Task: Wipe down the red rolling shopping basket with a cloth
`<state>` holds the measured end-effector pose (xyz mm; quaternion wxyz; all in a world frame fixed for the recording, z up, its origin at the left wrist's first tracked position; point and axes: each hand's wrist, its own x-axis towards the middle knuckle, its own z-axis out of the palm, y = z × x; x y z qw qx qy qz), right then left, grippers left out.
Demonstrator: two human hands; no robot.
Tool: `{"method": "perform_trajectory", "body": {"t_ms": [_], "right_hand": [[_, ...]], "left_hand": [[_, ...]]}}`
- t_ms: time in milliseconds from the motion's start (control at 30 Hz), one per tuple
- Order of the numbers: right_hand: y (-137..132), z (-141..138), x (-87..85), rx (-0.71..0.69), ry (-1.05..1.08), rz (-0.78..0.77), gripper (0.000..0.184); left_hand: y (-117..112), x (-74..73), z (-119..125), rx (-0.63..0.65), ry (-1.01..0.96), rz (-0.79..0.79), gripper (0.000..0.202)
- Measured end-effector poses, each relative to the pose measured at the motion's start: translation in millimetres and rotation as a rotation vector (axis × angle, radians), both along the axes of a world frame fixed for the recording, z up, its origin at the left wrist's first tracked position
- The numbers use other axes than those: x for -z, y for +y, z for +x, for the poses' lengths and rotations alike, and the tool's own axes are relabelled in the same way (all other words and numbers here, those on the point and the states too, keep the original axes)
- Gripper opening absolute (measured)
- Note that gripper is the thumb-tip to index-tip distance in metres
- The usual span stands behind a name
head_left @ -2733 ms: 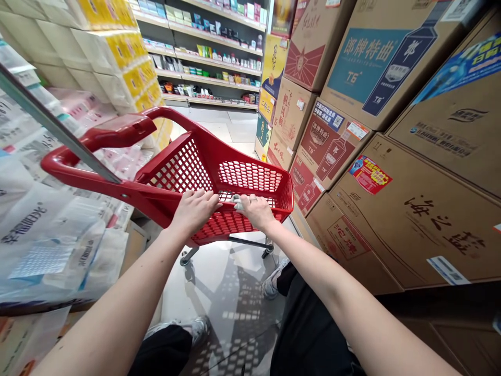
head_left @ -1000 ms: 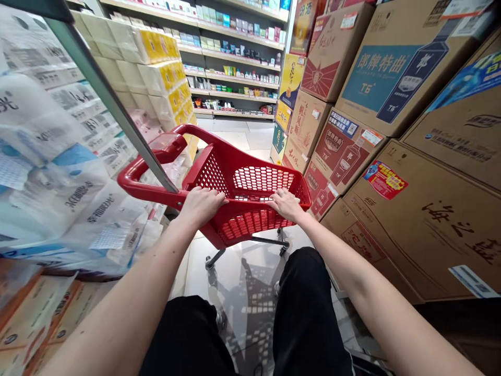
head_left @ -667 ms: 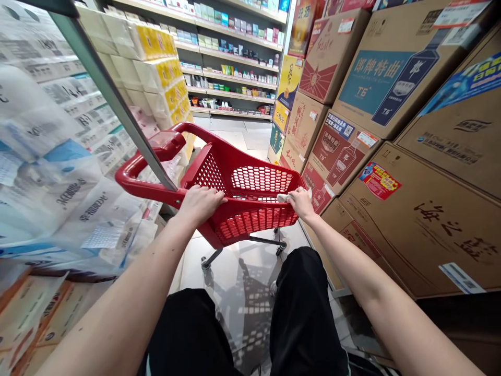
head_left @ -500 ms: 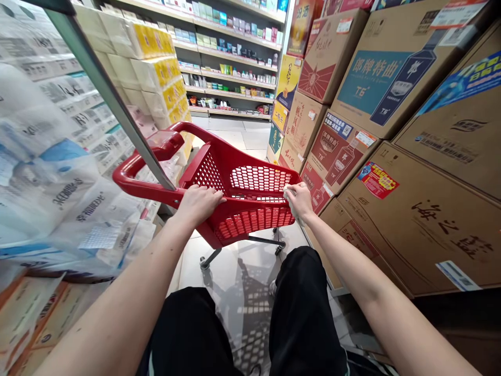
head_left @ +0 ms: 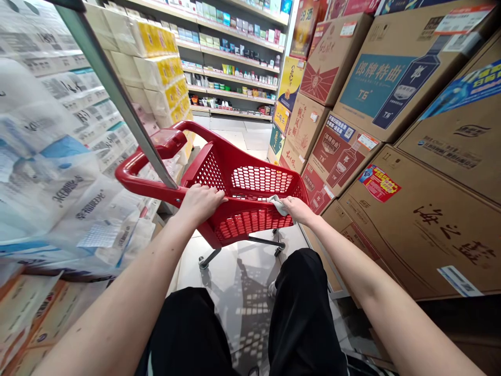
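Note:
A red plastic shopping cart (head_left: 260,179) with perforated basket walls stands side-on in front of me. My left hand (head_left: 201,202) is wrapped over its near rim, close to the handle end. My right hand (head_left: 297,209) pinches a pale greyish-white cloth (head_left: 277,204), which lies against the near rim toward the cart's narrower end. Part of the cloth is hidden by my fingers. A grey metal pole (head_left: 117,96) rises from the handle end and leans to the upper left.
Stacked cardboard cartons (head_left: 442,219) line the right side closely. Plastic-wrapped paper packs (head_left: 74,198) and yellow-and-white packs (head_left: 160,73) are piled on the left. Shelves of small goods (head_left: 238,68) stand across the tiled floor (head_left: 238,266). My black-trousered knees are below the cart.
My right hand has slid left along the near rim from the cart's narrow end, and more of the cloth shows. My left hand keeps its hold on the rim.

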<state>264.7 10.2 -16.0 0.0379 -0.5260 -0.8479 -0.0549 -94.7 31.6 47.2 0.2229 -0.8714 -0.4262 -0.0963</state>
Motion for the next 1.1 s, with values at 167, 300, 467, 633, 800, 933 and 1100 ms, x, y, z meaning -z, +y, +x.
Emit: {"method": "perform_trajectory", "body": {"t_ms": [167, 300, 467, 633, 800, 933, 1100], "right_hand": [[1, -9, 12.0, 0.085, -0.096, 0.135, 0.028], [4, -35, 9.5, 0.037, -0.091, 0.179, 0.026], [19, -133, -1.7, -0.057, 0.016, 0.251, 0.031], [25, -155, -6.1, -0.087, 0.068, 0.235, 0.029], [13, -75, 8.1, 0.003, 0.014, 0.19, 0.027], [4, -33, 18.6, 0.102, -0.007, 0.223, 0.03], [6, -30, 20.3, 0.077, -0.003, 0.234, 0.032]], "left_hand": [[1, 1.4, -1, 0.006, -0.046, -0.013, 0.034], [1, 2.4, 0, 0.002, -0.012, 0.011, 0.034], [-1, 3.4, 1, 0.001, 0.007, 0.029, 0.036], [2, 2.1, -1, 0.01, -0.004, 0.016, 0.036], [6, 3.2, -2, 0.009, 0.012, 0.03, 0.036], [9, 2.2, -3, 0.018, 0.013, 0.017, 0.039], [10, -7.1, -8, 0.051, 0.046, -0.06, 0.038]]}}
